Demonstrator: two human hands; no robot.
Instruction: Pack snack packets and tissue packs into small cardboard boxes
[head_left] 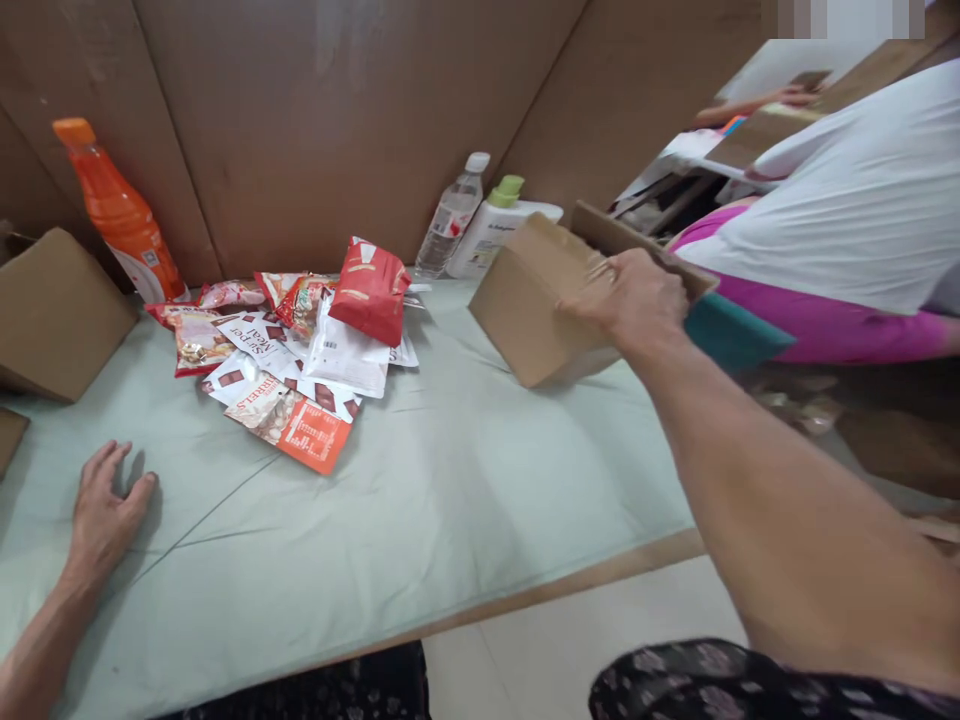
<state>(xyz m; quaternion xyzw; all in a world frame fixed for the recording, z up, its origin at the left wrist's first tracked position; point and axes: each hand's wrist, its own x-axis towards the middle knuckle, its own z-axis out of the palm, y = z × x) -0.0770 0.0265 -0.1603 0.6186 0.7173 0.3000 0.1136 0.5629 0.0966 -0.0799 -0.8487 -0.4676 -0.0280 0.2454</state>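
My right hand (634, 300) is closed round the edge of a brown cardboard box (525, 300), holding it tilted at the right end of the table. My left hand (105, 510) lies flat and open on the pale green cloth (420, 500), fingers spread, holding nothing. A heap of several snack packets (300, 350) in red, white and orange lies between the hands, toward the back. A red pouch (371, 290) sits on top of the heap.
An orange drink bottle (120, 215) leans at the back left by another cardboard box (52, 315). A clear water bottle (450, 215) and a white lotion bottle (495, 235) stand against the brown partition. Another person in white and pink (847, 220) works to the right.
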